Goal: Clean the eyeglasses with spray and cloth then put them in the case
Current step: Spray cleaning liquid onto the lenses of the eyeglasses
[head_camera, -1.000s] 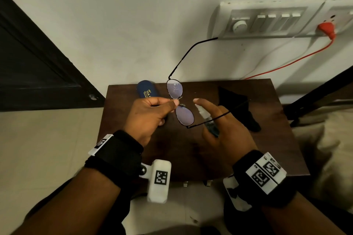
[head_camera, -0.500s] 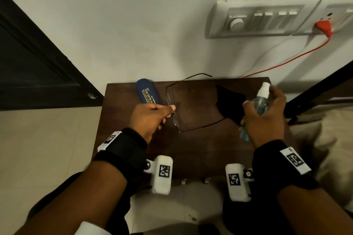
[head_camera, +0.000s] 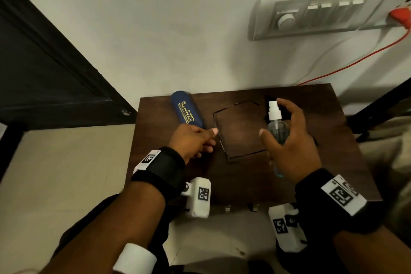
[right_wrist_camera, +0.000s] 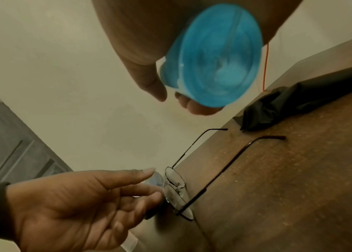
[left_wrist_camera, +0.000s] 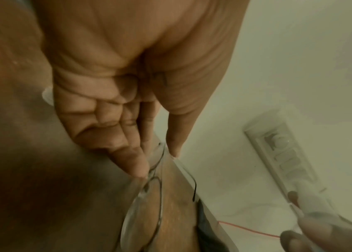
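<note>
Right hand (head_camera: pixel 289 140) is wrapped round spray bottle (head_camera: pixel 277 127); eyeglasses (head_camera: pixel 235 131) are laid mid-table (head_camera: pixel 333 140), left hand (head_camera: pixel 193 138) relaxed beside, case (head_camera: pixel 186 112) at far-left edge.

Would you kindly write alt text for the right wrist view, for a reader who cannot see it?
Seen from below, the right hand grips a blue-bottomed spray bottle above a brown table, where thin-framed eyeglasses rest with temples unfolded. The left hand reaches toward the lenses, and a black cloth lies beyond.

Eyeglasses (head_camera: pixel 235 131) unfolded on table — bottle (head_camera: pixel 277 131) held.
</note>
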